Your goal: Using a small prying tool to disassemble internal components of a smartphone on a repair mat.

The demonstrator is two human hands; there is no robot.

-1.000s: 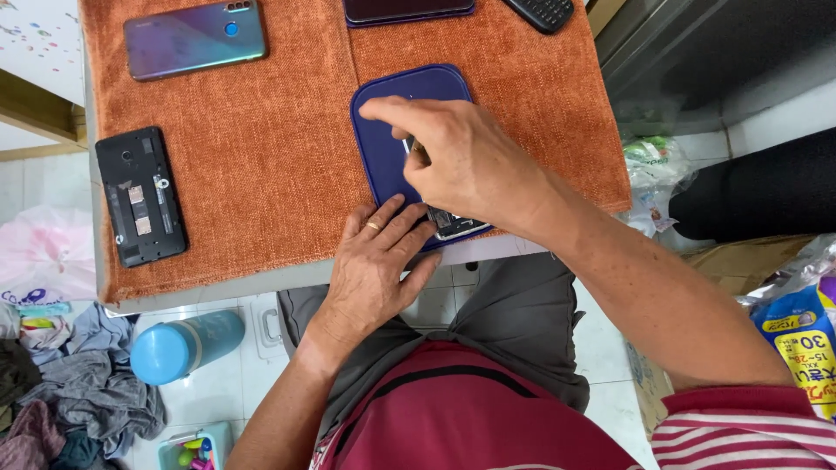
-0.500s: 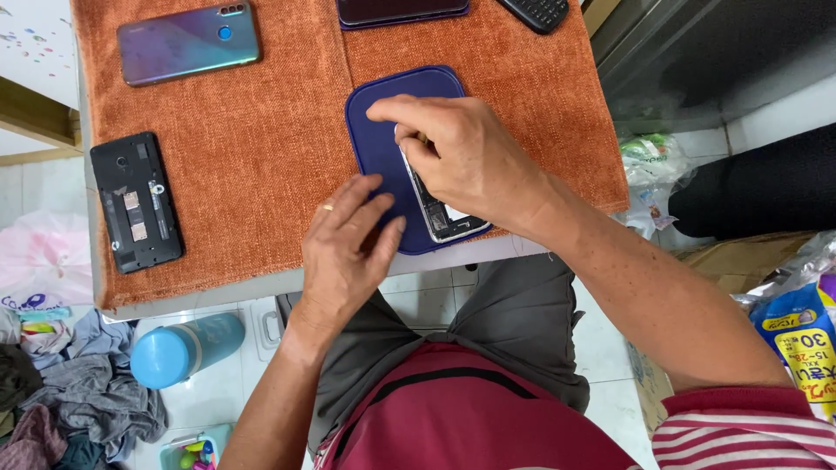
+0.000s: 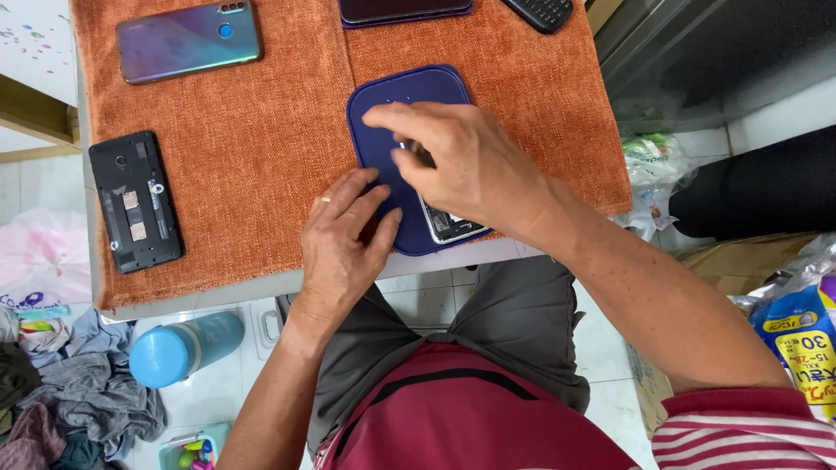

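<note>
R hand lies over an opened phone on the dark blue mat, at centre of the orange cloth. Fingers curled narrow, tips pressing or pinching sth small near the phone's top end; can't tell if anything is actually held, since the hand hides most of the device. Only the phone's lower corner shows, at abt 5 o'clock from the hand, w/ exposed internals.

L hand flat, fingers spread, resting on cloth and mat edge at 8 o'clock of the R hand. Holds nothing, seems to steady the mat.

Around: open black phone body at 9 o'clock, near table edge. Teal-purple phone at 10 o'clock. Dark phone at 12, keypad handset at 1.

Risks, as judged:
- Mat's near edge sits just at the table rim, phone's end w/ it. A hard push toward 6 o'clock could tip phone into the lap or onto the floor.
- Small part under the fingertips could flick off; cloth pile would swallow it.
- Too much fingertip force on exposed internals could bend or crack sth.
- L hand only rests; if the mat slides on cloth, the R hand loses aim.
</note>
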